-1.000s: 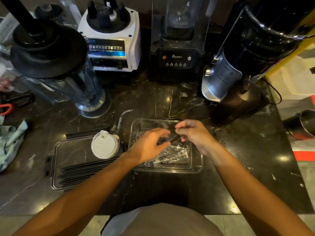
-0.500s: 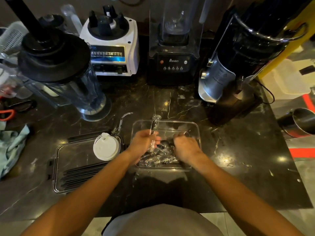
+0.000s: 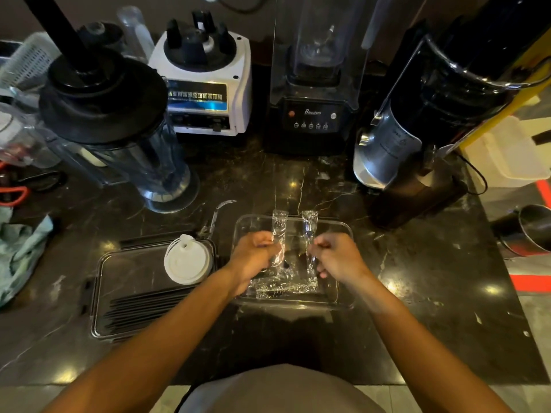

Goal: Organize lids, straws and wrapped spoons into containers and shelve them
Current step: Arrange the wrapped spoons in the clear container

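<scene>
A clear plastic container [image 3: 343, 234] sits on the dark counter in front of me, with several wrapped spoons [image 3: 286, 286] lying in it. My left hand [image 3: 253, 257] grips one wrapped spoon [image 3: 278, 225] that stands up out of the container. My right hand [image 3: 337, 257] grips a second wrapped spoon [image 3: 310, 222], also upright. To the left is another clear container [image 3: 98, 293] holding black straws [image 3: 143, 308] and a white cup lid [image 3: 186, 263].
Blender jug [image 3: 119, 129], white blender base [image 3: 208, 81], black blender [image 3: 313, 84] and a steel machine [image 3: 417, 129] line the back of the counter. A loose wrapper [image 3: 220, 210] lies behind the containers. A green cloth [image 3: 21, 251] lies far left, a metal cup [image 3: 530, 231] far right.
Both hands went from meeting over the spoon container to dipping into it. Now they are apart, each holding a wrapped spoon upright.
</scene>
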Motion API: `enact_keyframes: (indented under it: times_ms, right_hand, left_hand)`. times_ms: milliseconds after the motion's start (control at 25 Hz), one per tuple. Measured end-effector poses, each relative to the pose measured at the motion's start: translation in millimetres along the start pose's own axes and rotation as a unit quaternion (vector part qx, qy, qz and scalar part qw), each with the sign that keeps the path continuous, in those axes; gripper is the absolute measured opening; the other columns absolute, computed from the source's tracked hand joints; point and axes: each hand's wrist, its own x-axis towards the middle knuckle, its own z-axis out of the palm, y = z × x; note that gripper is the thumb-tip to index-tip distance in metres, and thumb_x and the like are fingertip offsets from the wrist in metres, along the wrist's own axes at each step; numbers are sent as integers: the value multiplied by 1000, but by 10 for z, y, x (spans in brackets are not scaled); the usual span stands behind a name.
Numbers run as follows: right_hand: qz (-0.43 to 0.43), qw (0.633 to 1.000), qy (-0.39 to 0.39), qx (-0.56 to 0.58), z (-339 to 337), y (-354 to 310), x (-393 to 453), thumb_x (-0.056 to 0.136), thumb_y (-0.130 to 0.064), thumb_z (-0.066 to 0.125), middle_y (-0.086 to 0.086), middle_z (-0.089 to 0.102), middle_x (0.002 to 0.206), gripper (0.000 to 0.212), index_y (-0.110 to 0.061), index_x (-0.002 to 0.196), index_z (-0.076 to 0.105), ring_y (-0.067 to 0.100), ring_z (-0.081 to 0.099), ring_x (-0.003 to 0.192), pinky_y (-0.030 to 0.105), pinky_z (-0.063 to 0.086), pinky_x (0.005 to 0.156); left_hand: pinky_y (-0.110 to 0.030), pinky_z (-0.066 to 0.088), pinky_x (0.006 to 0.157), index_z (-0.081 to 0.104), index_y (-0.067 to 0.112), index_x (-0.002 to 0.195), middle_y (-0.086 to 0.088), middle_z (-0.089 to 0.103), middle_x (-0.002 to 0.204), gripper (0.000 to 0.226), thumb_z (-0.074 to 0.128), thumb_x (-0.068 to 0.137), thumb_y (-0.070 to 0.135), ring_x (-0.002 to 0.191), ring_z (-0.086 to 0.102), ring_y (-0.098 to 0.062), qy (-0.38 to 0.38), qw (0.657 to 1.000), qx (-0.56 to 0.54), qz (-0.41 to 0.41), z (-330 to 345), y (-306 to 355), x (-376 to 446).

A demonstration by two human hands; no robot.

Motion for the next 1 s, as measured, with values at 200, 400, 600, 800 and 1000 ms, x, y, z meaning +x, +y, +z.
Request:
enact_keyframes:
  times_ms: [200,400,600,800,1000]
  right_hand:
    - [14,991,-31,127,42,-30,-61,100,-10,66,5,70,80,14,-10,112,73,9,60,57,25,53,57]
    - [-3,993,-33,113,164,-34,-81,98,-9,68,4,68,74,6,-6,102,71,7,58,52,23,50,50]
    - [-18,996,-39,78,256,-27,-82,96,-9,70,4,65,71,6,-4,98,69,5,55,49,23,47,48]
    - [-88,992,-33,-81,114,40,-13,97,-16,69,-5,74,88,7,-21,93,71,6,66,68,30,55,71]
    - [-109,879,-91,-456,181,171,11,96,-22,70,4,63,123,34,-19,129,60,24,63,115,41,46,103]
  left_hand:
    - [-34,57,96,66,18,114,-4,72,118,14,66,100,16,113,69,-18,-20,1000,-6,-8,61,-12,39]
    - [-32,58,95,68,18,112,-6,73,115,12,59,104,19,107,72,-20,-38,999,-30,-8,98,40,0]
    - [-37,57,99,73,14,117,-3,78,108,25,64,101,30,105,74,-16,-39,999,-31,-2,116,-8,-8]
    - [-45,52,100,73,8,97,-12,73,100,17,63,102,20,103,68,-29,46,998,-36,17,60,-70,53]
    - [-51,51,107,67,-2,111,-19,74,116,22,57,105,16,105,75,-28,52,997,-64,3,22,3,58]
